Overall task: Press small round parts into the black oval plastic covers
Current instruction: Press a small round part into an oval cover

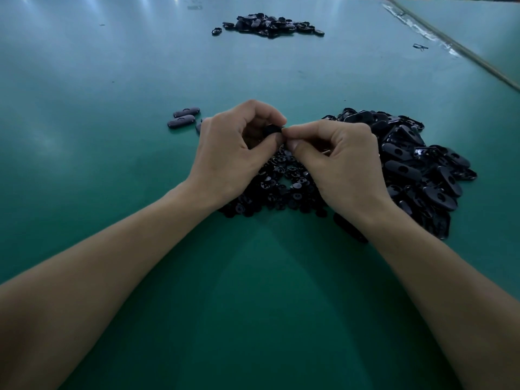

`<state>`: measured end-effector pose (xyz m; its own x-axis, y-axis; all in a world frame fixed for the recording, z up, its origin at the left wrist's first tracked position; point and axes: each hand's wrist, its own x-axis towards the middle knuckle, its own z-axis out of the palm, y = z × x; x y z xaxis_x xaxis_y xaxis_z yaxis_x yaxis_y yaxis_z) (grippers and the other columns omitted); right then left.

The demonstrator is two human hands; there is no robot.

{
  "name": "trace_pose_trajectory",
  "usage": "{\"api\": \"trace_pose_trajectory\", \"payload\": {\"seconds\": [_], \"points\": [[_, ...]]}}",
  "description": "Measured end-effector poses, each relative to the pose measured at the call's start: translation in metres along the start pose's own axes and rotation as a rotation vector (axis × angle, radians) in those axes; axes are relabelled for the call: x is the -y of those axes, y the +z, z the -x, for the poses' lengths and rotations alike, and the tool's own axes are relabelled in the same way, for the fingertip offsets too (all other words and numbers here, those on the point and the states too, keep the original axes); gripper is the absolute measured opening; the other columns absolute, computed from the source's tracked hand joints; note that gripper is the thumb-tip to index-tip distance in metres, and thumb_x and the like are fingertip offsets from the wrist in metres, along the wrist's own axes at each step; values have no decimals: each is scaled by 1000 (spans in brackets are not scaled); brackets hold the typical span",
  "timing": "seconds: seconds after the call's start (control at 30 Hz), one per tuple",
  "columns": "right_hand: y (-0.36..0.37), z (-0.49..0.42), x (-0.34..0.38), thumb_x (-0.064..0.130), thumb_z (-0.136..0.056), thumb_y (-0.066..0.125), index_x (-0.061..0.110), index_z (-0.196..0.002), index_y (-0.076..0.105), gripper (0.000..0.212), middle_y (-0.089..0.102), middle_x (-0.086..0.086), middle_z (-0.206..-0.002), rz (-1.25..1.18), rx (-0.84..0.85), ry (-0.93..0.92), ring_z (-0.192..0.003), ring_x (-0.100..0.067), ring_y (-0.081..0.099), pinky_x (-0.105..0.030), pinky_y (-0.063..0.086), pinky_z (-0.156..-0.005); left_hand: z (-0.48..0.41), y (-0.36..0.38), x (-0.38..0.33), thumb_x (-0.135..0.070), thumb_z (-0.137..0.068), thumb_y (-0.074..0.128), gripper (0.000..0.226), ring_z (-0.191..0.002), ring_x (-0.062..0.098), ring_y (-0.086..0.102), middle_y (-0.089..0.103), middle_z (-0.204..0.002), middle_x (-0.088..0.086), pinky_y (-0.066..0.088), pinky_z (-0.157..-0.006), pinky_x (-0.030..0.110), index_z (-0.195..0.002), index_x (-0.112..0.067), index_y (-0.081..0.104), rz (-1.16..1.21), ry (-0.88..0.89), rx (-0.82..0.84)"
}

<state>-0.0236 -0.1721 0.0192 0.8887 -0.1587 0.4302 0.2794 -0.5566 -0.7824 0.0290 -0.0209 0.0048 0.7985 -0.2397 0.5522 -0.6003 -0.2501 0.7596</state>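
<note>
- Head view: the left hand (pixel 233 153) and right hand (pixel 337 159) meet above the middle of the matt green worktop (pixel 112 192), with one black oval plastic cover (pixel 271 129) held between them, clear of the surface.
- The left fingers (pixel 267 112) curl round that cover. The right thumb and fingertips pinch at its right end. I cannot tell whether a round part sits under them.
- Judged from this, one press-fit is in hand and not yet shown as seated.
- Done, it seems: two dark oval covers (pixel 183 118) lie side by side just left of the left hand, with another partly hidden behind it.
- Left to do: a big loose heap of black oval plastic covers (pixel 416 164) lies towards the right edge, many with their round holes open. A lone cover (pixel 349 229) lies under the right wrist.
- A loose heap of small black round plastic parts (pixel 281 187) lies beneath both hands, so most of the work remains.
- A far heap of black plastic pieces (pixel 267 23) lies near the far edge; whether it is finished stock is unclear.
- No tray, bin or box shows; every heap lies bare on the worktop.
</note>
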Motion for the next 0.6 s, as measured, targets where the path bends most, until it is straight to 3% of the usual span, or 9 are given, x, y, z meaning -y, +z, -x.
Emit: {"api": "trace_pose_trajectory", "payload": {"seconds": [0.1, 0.2, 0.33, 0.6], "points": [[1, 1, -2, 10, -87, 71, 23, -101, 75, 19, 71, 7, -88, 20, -19, -7, -76, -2, 64, -13, 46, -72, 0, 1, 0, -9, -85, 72, 25, -79, 9, 70, 71, -85, -10, 56, -76, 24, -94, -30, 64, 25, -11, 8], [2, 1, -4, 13, -89, 70, 24, -108, 72, 22, 70, 8, -96, 44, -15, -10, -84, -1, 65, -13, 48, -78, 0, 0, 1, -5, -85, 71, 28, -76, 7, 68, 70, -84, -8, 53, -73, 22, -94, -30, 62, 85, -15, 35], [2, -2, -6, 11, -89, 70, 19, -103, 75, 17, 72, 14, -89, -13, -11, 8, -84, -1, 69, -21, 55, -83, -1, -2, 2, -1, -86, 71, 28, -73, 5, 67, 71, -82, -7, 52, -71, 19, -97, -26, 62, 159, -36, 85], [-1, -4, -7, 11, -87, 72, 25, -90, 69, 15, 69, 16, -80, -48, 24, 9, -72, 5, 64, -12, 49, -72, -3, -4, 5, -4, -81, 78, 26, -78, 3, 71, 75, -79, -15, 55, -76, 18, -92, -26, 69, 194, -63, 76]]}}
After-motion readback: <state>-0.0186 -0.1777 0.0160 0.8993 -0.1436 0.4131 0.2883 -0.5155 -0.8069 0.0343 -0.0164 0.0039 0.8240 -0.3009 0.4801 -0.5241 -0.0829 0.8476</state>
